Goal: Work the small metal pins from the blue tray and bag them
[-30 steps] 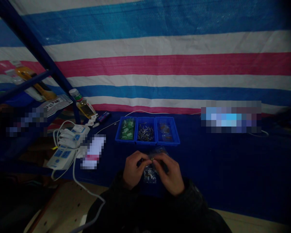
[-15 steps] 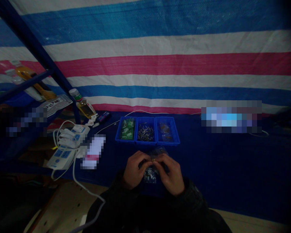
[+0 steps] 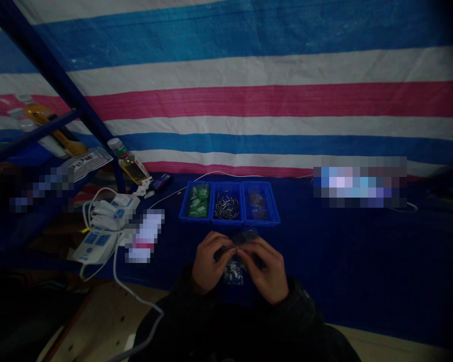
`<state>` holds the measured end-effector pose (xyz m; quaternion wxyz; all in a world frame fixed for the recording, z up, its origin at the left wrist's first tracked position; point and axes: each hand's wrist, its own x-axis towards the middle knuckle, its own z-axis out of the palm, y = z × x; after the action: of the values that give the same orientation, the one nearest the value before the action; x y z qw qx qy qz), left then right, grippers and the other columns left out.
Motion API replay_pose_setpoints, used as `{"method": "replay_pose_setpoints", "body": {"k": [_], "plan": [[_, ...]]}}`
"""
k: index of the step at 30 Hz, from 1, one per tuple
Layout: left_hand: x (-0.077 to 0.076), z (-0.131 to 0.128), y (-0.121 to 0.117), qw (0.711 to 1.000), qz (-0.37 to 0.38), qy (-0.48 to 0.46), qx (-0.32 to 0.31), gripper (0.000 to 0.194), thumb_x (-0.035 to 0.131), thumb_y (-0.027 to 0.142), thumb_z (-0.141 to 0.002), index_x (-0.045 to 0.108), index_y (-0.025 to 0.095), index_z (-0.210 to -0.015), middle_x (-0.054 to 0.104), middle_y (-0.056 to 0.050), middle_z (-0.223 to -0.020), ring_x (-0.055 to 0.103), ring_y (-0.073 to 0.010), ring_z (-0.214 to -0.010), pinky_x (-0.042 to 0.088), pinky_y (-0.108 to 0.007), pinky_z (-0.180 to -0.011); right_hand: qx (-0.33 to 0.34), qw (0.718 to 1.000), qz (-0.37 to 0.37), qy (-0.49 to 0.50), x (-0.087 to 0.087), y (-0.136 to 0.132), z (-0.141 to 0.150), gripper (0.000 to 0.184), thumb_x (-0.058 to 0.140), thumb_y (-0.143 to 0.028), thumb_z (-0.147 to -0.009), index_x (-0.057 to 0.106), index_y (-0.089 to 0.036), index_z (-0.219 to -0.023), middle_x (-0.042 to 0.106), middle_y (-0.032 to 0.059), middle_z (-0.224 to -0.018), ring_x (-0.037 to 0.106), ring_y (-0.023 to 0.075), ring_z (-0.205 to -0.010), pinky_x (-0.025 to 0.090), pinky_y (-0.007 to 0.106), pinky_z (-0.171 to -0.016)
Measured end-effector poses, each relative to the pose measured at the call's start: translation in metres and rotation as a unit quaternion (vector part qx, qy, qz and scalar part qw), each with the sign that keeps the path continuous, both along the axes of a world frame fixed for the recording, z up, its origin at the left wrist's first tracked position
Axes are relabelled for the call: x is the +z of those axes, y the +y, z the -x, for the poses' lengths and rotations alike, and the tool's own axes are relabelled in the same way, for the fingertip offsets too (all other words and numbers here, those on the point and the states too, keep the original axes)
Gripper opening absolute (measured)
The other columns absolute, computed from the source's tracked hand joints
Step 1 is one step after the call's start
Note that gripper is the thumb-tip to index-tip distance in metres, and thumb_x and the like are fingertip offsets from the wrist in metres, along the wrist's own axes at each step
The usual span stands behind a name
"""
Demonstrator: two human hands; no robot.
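Observation:
My left hand (image 3: 208, 264) and my right hand (image 3: 269, 270) meet over the blue table cover, fingers curled, pinching a small metal part (image 3: 237, 248) between their fingertips. Under them lies a small clear bag of pale bits (image 3: 233, 274). Another clear bag (image 3: 246, 235) lies just beyond the fingers. Three blue bins stand a little farther back: the left bin (image 3: 196, 202) holds green pieces, the middle bin (image 3: 227, 205) holds metal pins, the right bin (image 3: 258, 202) holds brownish parts in clear bags.
White power strips (image 3: 107, 218) with cables lie at the left, near a bottle (image 3: 130, 162) leaning by a blue rack post (image 3: 60, 80). A striped tarp (image 3: 249, 100) closes the back. The table's front edge runs just before my sleeves.
Both hands stayed together at the same spot; the fingers shifted slightly around the small part, and the right hand edged a little forward.

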<state>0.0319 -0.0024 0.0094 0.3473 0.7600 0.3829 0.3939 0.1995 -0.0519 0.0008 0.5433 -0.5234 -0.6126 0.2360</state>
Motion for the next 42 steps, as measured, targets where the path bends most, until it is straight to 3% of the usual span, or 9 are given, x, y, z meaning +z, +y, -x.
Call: {"method": "replay_pose_setpoints", "body": {"k": [4,9,15,20,24,28,30,34,42], "plan": [[0.002,0.001,0.001,1.0,0.002,0.005,0.024,0.012,0.065,0.024,-0.093,0.075,0.018,-0.093,0.071,-0.007,-0.089,0.065,-0.0201,-0.086,0.05,-0.031,-0.079,-0.014,1.0,-0.005,-0.003,-0.001,-0.001,0.0,0.01,0.064,-0.023,-0.094,0.073,-0.021,-0.089,0.067,0.0034,-0.081,0.062,0.0163,-0.07,0.052,0.03,-0.066],[0.005,0.003,-0.002,0.998,0.067,-0.018,-0.001,0.022,0.053,0.025,-0.1,0.073,0.018,-0.108,0.074,-0.004,-0.08,0.069,-0.0182,-0.079,0.052,-0.029,-0.081,-0.019,1.0,0.0,-0.01,-0.006,-0.002,-0.002,0.013,0.061,-0.024,-0.095,0.074,-0.022,-0.094,0.07,0.004,-0.083,0.063,0.0163,-0.067,0.053,0.03,-0.062],[0.009,0.006,-0.004,0.996,0.061,-0.063,-0.028,0.035,0.042,0.03,-0.104,0.074,0.016,-0.099,0.074,-0.01,-0.101,0.068,-0.0216,-0.1,0.051,-0.033,-0.091,-0.013,1.0,0.01,-0.013,-0.011,-0.003,-0.003,0.016,0.06,-0.024,-0.095,0.075,-0.024,-0.101,0.077,0.003,-0.086,0.07,0.0174,-0.068,0.057,0.029,-0.066],[0.008,0.004,-0.003,0.997,0.05,-0.045,-0.037,0.016,0.062,0.027,-0.095,0.072,0.018,-0.103,0.074,-0.009,-0.106,0.067,-0.0221,-0.103,0.051,-0.034,-0.093,-0.011,1.0,0.009,-0.005,-0.006,-0.005,-0.005,0.018,0.059,-0.022,-0.095,0.074,-0.024,-0.105,0.078,0.0048,-0.1,0.075,0.0204,-0.083,0.06,0.031,-0.075],[0.004,0.001,-0.003,0.998,0.061,-0.022,0.01,0.027,0.071,0.027,-0.089,0.067,0.018,-0.114,0.074,-0.007,-0.104,0.068,-0.0199,-0.096,0.052,-0.031,-0.088,-0.005,1.0,0.012,0.006,-0.003,-0.007,-0.007,0.023,0.053,-0.021,-0.097,0.072,-0.024,-0.111,0.078,0.0063,-0.107,0.075,0.0225,-0.095,0.06,0.034,-0.085],[0.002,0.001,-0.002,0.998,0.056,0.002,0.014,0.01,0.069,0.027,-0.09,0.07,0.017,-0.092,0.072,-0.005,-0.087,0.067,-0.0174,-0.081,0.05,-0.028,-0.077,0.036,0.999,0.02,0.018,0.0,-0.008,-0.01,0.031,0.045,-0.023,-0.101,0.07,-0.024,-0.119,0.075,0.0072,-0.119,0.071,0.0242,-0.109,0.058,0.039,-0.096],[0.002,0.001,-0.002,0.999,0.046,0.005,0.013,0.012,0.068,0.027,-0.091,0.07,0.017,-0.084,0.071,-0.004,-0.082,0.066,-0.0168,-0.077,0.05,-0.027,-0.075,0.052,0.998,0.015,0.02,0.0,-0.008,-0.011,0.033,0.042,-0.023,-0.102,0.068,-0.025,-0.123,0.073,0.0067,-0.122,0.07,0.0239,-0.113,0.057,0.039,-0.097],[0.004,0.001,-0.002,0.999,0.046,-0.005,0.014,0.014,0.064,0.027,-0.093,0.069,0.017,-0.086,0.07,-0.005,-0.082,0.064,-0.0164,-0.076,0.05,-0.027,-0.073,0.059,0.998,0.015,0.011,0.003,-0.007,-0.009,0.031,0.046,-0.026,-0.102,0.068,-0.025,-0.124,0.073,0.0073,-0.122,0.071,0.0243,-0.111,0.058,0.039,-0.095],[0.007,0.0,-0.004,0.998,0.049,-0.021,0.023,0.013,0.062,0.026,-0.094,0.07,0.017,-0.091,0.072,-0.005,-0.086,0.066,-0.0168,-0.079,0.05,-0.027,-0.077,-0.014,0.999,0.033,0.022,-0.004,-0.003,-0.001,0.033,0.062,-0.026,-0.095,0.061,-0.024,-0.128,0.079,0.0047,-0.103,0.076,0.0222,-0.092,0.062,0.035,-0.08]]}}
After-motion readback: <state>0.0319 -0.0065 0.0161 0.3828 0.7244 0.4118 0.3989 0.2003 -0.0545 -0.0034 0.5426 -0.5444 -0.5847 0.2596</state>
